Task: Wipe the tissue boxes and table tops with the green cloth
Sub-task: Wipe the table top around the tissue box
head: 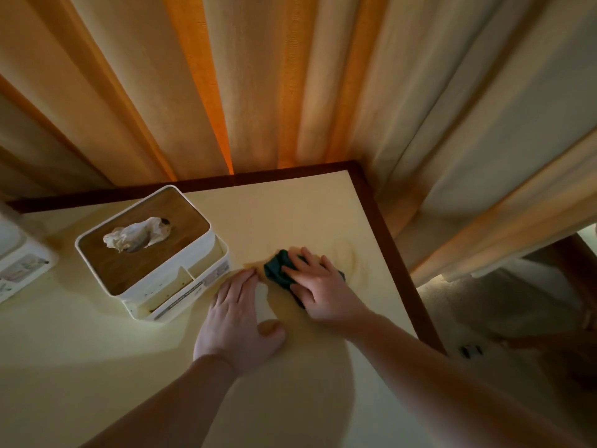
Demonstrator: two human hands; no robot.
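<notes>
Now pressing dark green crumpled cloth [280,266] flat under right hand [318,291], fingers spread, at three o'clock of white wood-lidded tissue box [151,253]. Left hand [237,321] open, bracing pale yellow table top [97,367]. Best wiping in overlapping strokes toward dark brown edge.

We have the table [97,367] under both hands, its far right corner against the curtain [258,76]. The tissue box [151,253] stands on it left of centre, a tissue [135,236] poking from its top. A second box [19,263] sits at the left edge, partly out of view. Just right of the tissue box our left hand [235,321] lies flat on the table; right of that, our right hand [318,286] presses on the cloth [278,268], near the right edge.
</notes>
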